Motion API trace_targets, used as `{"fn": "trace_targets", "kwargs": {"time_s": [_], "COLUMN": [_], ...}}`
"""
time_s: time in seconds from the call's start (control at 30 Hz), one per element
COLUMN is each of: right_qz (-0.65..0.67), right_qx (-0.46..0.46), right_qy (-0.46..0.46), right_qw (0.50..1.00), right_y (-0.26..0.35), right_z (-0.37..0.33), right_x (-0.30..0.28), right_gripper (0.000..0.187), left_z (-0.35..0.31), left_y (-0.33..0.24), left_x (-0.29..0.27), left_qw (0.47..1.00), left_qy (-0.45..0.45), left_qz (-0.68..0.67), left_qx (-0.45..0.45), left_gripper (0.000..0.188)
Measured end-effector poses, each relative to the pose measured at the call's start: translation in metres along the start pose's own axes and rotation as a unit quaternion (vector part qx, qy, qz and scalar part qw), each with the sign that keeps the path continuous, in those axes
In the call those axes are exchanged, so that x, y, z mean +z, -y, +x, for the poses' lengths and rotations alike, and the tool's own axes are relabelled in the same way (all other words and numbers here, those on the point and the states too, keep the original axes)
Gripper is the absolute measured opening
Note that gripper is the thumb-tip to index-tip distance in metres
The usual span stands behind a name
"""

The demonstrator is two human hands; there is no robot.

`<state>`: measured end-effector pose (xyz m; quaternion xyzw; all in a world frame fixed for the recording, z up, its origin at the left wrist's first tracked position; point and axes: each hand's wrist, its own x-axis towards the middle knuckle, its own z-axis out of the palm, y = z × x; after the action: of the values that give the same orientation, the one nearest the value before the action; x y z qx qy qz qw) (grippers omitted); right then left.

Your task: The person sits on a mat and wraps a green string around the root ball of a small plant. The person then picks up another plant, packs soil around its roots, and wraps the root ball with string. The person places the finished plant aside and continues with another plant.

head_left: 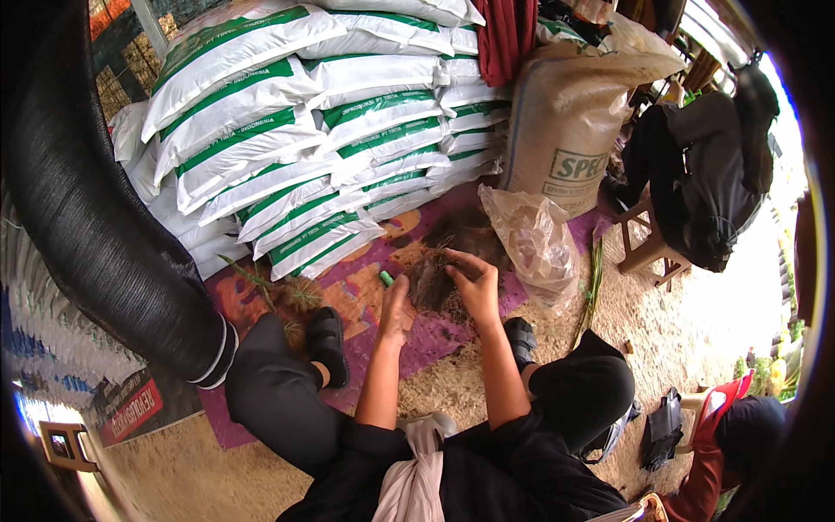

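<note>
Over the mat, my two hands face each other with a dark brown, fibrous clump [426, 283] between them. My left hand [396, 311] is closed beside the clump, and a short green cylinder [386, 278], like a handle end, sticks out past its fingers. The rest of that green thing is hidden. On the clump's other side, my right hand [474, 280] has its fingers bent, with thumb and fingertips at the upper edge of the clump. Dark loose soil [474, 233] lies just beyond it on the purple and orange mat [348, 278].
White-and-green sacks [348, 113] are piled at the far side. Right of them stand a large tan sack [557, 122] and a clear plastic bag [535, 244]. A green sprig [261, 283] lies left. People sit at right, one on a brown stool [648, 239]. A black roll [104, 200] leans at left.
</note>
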<state>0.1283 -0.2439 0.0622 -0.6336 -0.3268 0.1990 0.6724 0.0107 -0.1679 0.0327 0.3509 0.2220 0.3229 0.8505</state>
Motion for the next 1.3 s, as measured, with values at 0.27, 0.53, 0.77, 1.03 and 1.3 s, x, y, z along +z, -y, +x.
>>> {"fn": "trace_targets", "kwargs": {"time_s": [0.27, 0.53, 0.77, 1.03, 1.3], "right_qz": [-0.171, -0.336, -0.361, -0.256, -0.300], "right_qx": [-0.129, -0.191, -0.101, -0.185, -0.185], "right_qy": [0.042, 0.065, 0.087, 0.162, 0.153], "right_qw": [0.976, 0.920, 0.923, 0.935, 0.923], "right_y": [0.031, 0.047, 0.024, 0.035, 0.029], "right_z": [-0.013, -0.018, -0.021, -0.015, -0.028], "right_x": [0.024, 0.023, 0.027, 0.024, 0.032], "right_gripper": [0.032, 0.066, 0.082, 0.066, 0.048], "left_z": [0.002, 0.001, 0.006, -0.005, -0.004], "left_y": [0.001, -0.004, 0.010, 0.001, 0.000], "left_x": [-0.004, 0.000, -0.015, -0.002, -0.006], "left_qw": [0.950, 0.946, 0.967, 0.983, 0.984], "left_qy": [-0.016, 0.061, 0.010, -0.001, -0.001], "left_qz": [-0.288, -0.304, -0.237, -0.166, -0.165], "left_qx": [-0.119, -0.094, -0.088, -0.078, -0.067], "left_gripper": [0.057, 0.047, 0.046, 0.050, 0.049]}}
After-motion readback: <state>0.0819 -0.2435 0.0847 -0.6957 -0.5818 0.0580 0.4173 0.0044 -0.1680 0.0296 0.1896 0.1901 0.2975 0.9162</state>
